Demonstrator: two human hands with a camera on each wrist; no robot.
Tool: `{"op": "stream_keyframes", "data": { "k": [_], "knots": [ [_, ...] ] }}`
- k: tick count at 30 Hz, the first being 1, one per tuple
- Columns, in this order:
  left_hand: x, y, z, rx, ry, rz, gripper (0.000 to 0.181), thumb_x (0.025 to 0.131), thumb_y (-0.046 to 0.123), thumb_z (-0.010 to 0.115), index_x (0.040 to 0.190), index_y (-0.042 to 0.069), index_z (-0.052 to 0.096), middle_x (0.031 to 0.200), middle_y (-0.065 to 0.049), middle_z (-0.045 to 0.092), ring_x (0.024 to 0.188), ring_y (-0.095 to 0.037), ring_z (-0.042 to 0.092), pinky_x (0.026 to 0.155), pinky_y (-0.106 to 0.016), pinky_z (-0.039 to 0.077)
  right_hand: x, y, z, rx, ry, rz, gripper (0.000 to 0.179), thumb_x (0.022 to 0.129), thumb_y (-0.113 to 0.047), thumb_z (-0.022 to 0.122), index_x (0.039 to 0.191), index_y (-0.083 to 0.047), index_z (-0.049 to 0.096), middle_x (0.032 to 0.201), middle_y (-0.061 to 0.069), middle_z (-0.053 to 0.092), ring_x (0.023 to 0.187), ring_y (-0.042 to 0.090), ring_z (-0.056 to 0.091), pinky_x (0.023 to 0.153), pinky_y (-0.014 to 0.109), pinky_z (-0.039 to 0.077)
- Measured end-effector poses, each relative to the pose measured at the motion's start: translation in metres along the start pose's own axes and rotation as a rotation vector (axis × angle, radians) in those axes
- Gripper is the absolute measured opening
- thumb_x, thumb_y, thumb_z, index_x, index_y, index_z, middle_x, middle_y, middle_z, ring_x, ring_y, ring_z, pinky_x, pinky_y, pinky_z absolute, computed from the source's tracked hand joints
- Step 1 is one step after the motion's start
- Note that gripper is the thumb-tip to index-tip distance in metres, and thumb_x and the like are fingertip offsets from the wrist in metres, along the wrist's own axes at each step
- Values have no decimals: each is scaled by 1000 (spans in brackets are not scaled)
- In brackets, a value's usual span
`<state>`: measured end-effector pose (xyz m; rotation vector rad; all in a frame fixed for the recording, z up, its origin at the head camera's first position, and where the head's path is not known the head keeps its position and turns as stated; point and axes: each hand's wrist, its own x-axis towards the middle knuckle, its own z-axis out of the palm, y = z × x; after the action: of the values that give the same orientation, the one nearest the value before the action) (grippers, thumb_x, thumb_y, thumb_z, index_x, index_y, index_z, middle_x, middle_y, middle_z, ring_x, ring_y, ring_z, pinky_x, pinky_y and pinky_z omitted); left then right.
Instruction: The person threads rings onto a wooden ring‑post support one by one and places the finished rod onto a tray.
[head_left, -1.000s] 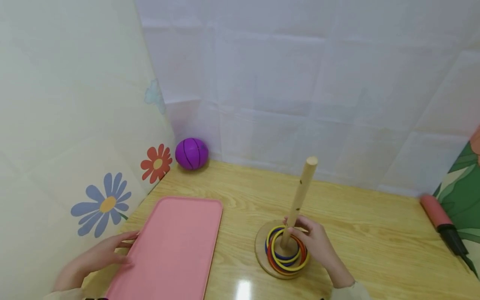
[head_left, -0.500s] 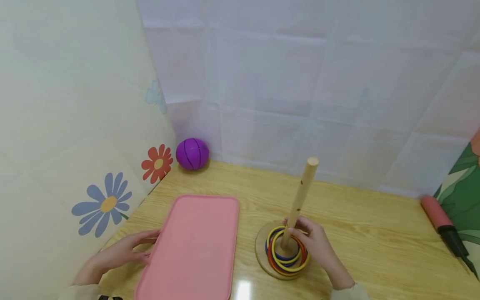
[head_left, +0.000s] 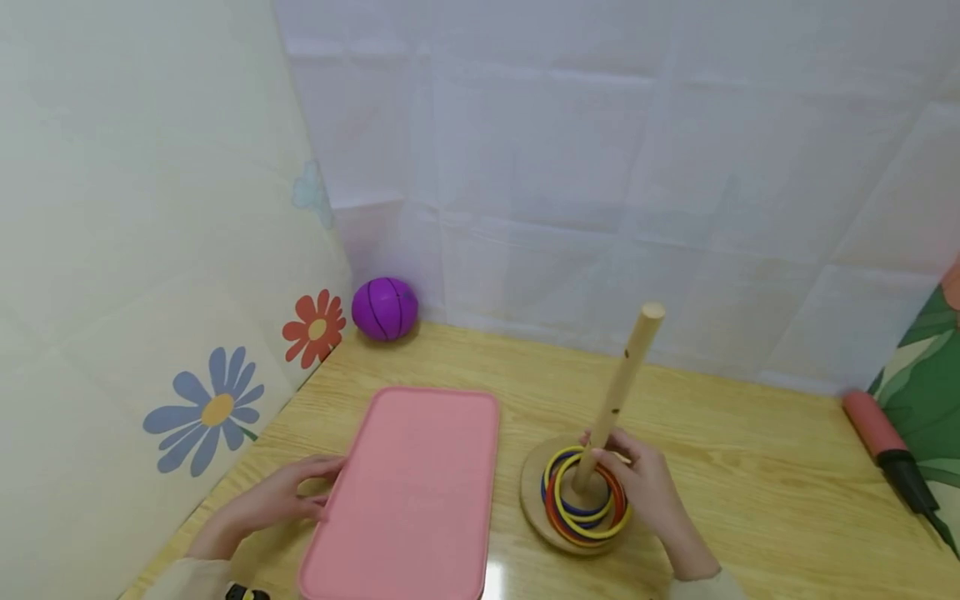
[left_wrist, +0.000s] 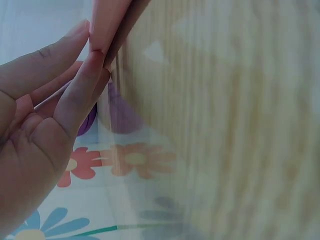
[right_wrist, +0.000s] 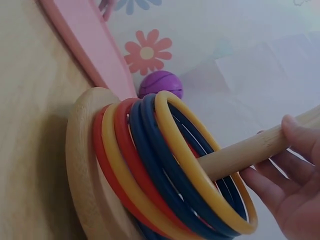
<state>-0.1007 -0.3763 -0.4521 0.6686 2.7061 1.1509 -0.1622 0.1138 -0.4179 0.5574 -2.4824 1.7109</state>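
At the left, my left hand [head_left: 288,500] has its thumb and fingers spread along the left rim of a pink rectangular tray [head_left: 405,500], the fingertips touching that rim. The left wrist view shows the thumb tip [left_wrist: 77,32] at the edge of the tray [left_wrist: 107,25]. My right hand [head_left: 645,479] pinches the wooden post of a ring-toss stand [head_left: 618,400], low down above the round base [head_left: 536,492]. Several red, yellow and blue rings [head_left: 551,500] lie around the post. In the right wrist view, the rings [right_wrist: 150,165] are stacked on the base beyond the right hand [right_wrist: 295,175].
A small purple toy basketball [head_left: 386,309] sits in the back left corner. Against the right side lies a pink and black hand pump [head_left: 888,454]. A flowered cloth [head_left: 150,292] hangs at the left and a pale cloth [head_left: 562,167] behind the wooden table [head_left: 735,483].
The tray has slid to the right with my left hand along its rim, closer to the stand. Lately the stand has shifted slightly right and away, my right hand still on the post.
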Motion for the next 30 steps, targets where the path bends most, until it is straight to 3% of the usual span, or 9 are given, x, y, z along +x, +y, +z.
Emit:
{"op": "stream_keyframes", "data": {
  "k": [7, 16, 21, 27, 30],
  "knots": [
    [20, 7, 8, -42, -49, -42, 71, 83, 28, 73, 138, -10, 46, 136, -30, 51, 119, 10, 46, 94, -16, 49, 0, -5, -16, -22, 70, -79, 22, 91, -7, 63, 111, 2, 68, 103, 17, 73, 95, -8, 62, 80, 13, 53],
    [54, 19, 29, -97, -100, -34, 73, 82, 24, 75, 138, -12, 44, 137, -31, 49, 117, -22, 59, 95, -32, 54, -1, -11, -31, -50, 118, -123, 22, 90, -4, 64, 111, 3, 68, 102, 20, 73, 93, -7, 64, 78, 11, 53],
    [76, 31, 46, -98, -122, -12, 76, 79, 21, 77, 139, -12, 43, 136, -30, 49, 114, -38, 59, 94, -32, 55, -2, -14, -34, -46, 127, -124, 24, 90, -4, 64, 112, 4, 68, 101, 20, 73, 91, -7, 64, 76, 13, 55],
    [102, 48, 65, -114, -141, 8, 73, 79, 12, 77, 139, -11, 43, 134, -27, 51, 111, -36, 60, 90, -27, 55, -2, -16, -36, -35, 138, -135, 25, 91, -3, 63, 113, 6, 67, 99, 10, 75, 90, -10, 63, 75, 12, 55],
    [113, 55, 73, -115, -148, 6, 71, 80, 10, 77, 140, -10, 43, 135, -26, 52, 112, -37, 59, 91, -28, 54, -1, -16, -36, -39, 144, -142, 23, 90, -3, 64, 111, 5, 68, 99, 13, 75, 90, -11, 63, 76, 11, 54]
  ]
}}
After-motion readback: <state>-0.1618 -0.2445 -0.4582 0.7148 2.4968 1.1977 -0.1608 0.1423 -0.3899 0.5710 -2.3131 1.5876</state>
